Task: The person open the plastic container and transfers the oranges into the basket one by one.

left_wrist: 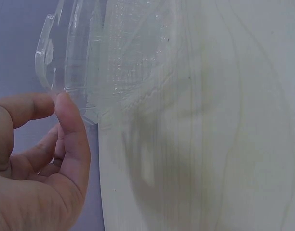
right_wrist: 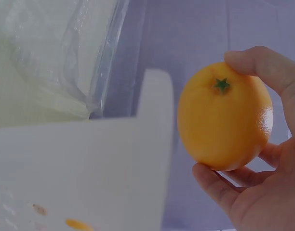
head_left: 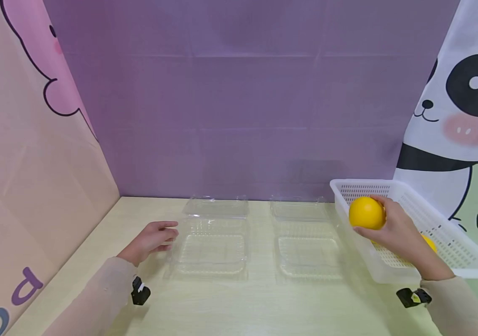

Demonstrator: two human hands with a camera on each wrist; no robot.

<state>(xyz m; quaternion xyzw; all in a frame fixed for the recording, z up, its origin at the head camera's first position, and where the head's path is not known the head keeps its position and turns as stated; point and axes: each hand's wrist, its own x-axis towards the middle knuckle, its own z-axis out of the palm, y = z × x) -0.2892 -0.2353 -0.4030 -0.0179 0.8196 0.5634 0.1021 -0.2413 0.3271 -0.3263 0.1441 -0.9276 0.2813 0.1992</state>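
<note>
My right hand (head_left: 398, 231) grips an orange (head_left: 367, 213) with a green star-shaped stem mark, thumb on one side and fingers on the other. It holds the fruit over the left rim of a white perforated basket (head_left: 453, 242). Inside the basket, more orange fruit (head_left: 429, 242) shows partly behind the hand and wrist. My left hand (head_left: 150, 241) is beside the left clear plastic clamshell box (head_left: 211, 254), fingers loosely bent. In the left wrist view its fingertips overlap the edge of the box (left_wrist: 92, 57); whether they touch it I cannot tell.
A second clear clamshell box (head_left: 308, 256) stands with its lid up, between the left box and the basket. Both boxes are on a pale wooden table (head_left: 222, 310). Behind hangs a purple cloth (head_left: 239, 102), with printed cartoon panels at both sides.
</note>
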